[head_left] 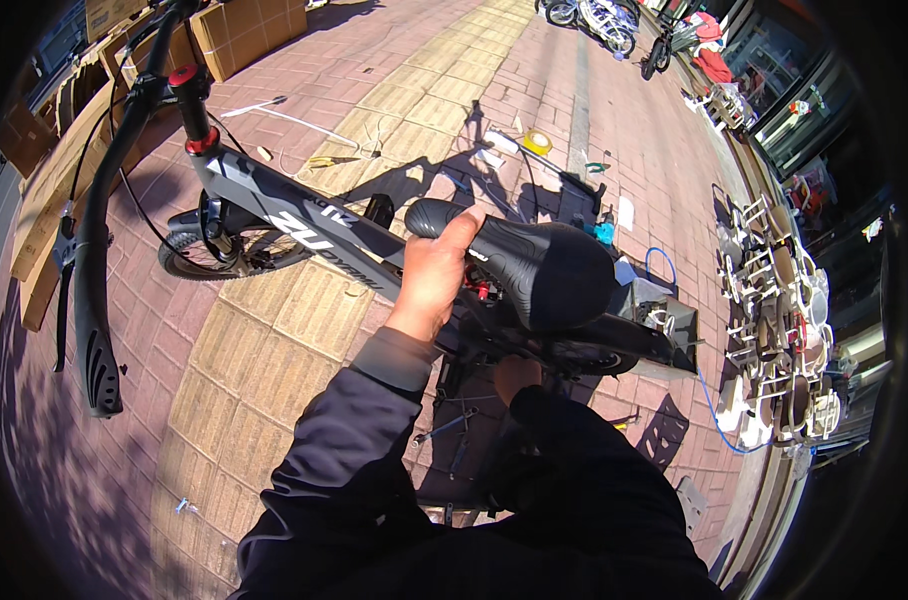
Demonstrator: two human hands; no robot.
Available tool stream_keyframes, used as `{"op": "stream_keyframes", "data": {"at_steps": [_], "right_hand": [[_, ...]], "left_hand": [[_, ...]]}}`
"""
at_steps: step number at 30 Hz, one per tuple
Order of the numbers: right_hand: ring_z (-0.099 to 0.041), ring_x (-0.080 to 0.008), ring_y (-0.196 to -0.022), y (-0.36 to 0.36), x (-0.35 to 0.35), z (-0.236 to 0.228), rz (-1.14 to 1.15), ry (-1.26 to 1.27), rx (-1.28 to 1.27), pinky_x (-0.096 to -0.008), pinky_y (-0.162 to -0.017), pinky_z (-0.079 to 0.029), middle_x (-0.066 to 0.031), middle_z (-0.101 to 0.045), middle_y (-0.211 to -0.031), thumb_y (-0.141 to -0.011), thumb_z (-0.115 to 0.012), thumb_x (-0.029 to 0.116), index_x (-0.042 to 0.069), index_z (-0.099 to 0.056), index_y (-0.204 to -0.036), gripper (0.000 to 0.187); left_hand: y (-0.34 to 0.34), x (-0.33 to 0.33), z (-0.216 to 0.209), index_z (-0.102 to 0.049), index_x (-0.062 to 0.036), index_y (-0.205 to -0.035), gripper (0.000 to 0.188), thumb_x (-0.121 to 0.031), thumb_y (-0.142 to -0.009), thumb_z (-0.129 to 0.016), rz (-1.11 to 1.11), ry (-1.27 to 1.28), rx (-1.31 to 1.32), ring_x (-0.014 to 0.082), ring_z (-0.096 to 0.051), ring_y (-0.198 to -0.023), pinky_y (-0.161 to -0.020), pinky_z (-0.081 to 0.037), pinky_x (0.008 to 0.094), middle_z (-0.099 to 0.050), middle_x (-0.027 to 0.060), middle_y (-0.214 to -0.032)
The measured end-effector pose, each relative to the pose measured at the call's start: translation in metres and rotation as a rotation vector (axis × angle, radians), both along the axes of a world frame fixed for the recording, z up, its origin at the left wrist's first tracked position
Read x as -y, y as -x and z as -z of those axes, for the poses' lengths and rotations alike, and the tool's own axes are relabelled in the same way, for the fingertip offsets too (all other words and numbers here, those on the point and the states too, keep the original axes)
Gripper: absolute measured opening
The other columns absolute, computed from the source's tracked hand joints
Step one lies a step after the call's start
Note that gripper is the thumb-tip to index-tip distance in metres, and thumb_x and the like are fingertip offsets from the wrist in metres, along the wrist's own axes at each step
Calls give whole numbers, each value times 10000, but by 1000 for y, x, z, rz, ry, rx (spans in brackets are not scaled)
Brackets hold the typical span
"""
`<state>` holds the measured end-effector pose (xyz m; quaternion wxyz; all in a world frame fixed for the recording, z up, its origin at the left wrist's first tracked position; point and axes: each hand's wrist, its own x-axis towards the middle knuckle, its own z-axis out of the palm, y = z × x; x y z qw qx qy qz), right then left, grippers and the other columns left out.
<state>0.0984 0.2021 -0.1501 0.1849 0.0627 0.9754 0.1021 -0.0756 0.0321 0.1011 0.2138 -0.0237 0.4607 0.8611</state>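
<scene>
A dark grey and black bicycle frame (319, 245) stretches across the view, its handlebar (99, 250) at the left with black grips and a brake lever. Below the head tube part of the front wheel (189, 262) shows. My left hand (437, 272) is closed over the narrow front part of the black saddle (564, 270), thumb on top. Underneath the saddle, near the rear wheel (594, 357), is my right hand (517, 376). Its fingers are hidden by shadow and the bike's parts, so what it touches cannot be made out.
Cardboard boxes (249, 38) stand at the far left. On the paving lie a yellow tape roll (537, 141), yellow-handled pliers (331, 160) and a wrench (444, 428). A blue hose (712, 410) curves at the right, beside a heap of white and brown items (784, 335).
</scene>
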Motion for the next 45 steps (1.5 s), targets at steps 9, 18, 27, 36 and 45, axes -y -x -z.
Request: {"op": "stream_keyframes", "data": {"at_steps": [9,18,27,36,45], "right_hand": [[-677,-340,-1016,-22,-4,10,-104,-14,-148,-506,-853,-522,-86,-731,-1123,-886,-627,219,114,-766,-1051,240],[-702,-311,-909,-45,-14,-15,-111,-35,-413,-455,-767,-549,-116,-717,-914,-858,-613,168,67,-735,-913,168],[-736,-331,-851,-33,-19,-4,111,78,-148,-471,-734,-583,-181,-748,-895,-859,-627,164,40,-742,-912,177],[-747,-345,-814,-29,-16,-6,119,85,-166,-466,-693,-596,-183,-752,-877,-873,-618,167,49,-758,-891,184],[-745,-337,-759,-22,-7,-3,112,48,-177,-485,-625,-576,-150,-746,-826,-864,-620,190,87,-763,-840,178]], "left_hand": [[1,0,3,-734,-65,-958,276,-338,-926,-723,17,25,-95,83,-537,-562,-464,-344,240,-689,8,-800],[4,-1,10,-745,-58,-1015,336,-380,-922,-720,53,67,-109,84,-525,-572,-480,-309,231,-707,26,-810],[3,1,5,-736,52,-1024,321,-243,-900,-763,45,-22,-58,146,-656,-844,-793,-511,289,-727,64,-962],[5,0,8,-740,43,-1005,311,-248,-898,-763,43,-7,-61,142,-652,-834,-788,-508,290,-725,56,-947],[3,1,5,-738,49,-1008,325,-256,-898,-761,38,4,-55,146,-653,-843,-792,-507,289,-726,64,-953]]}}
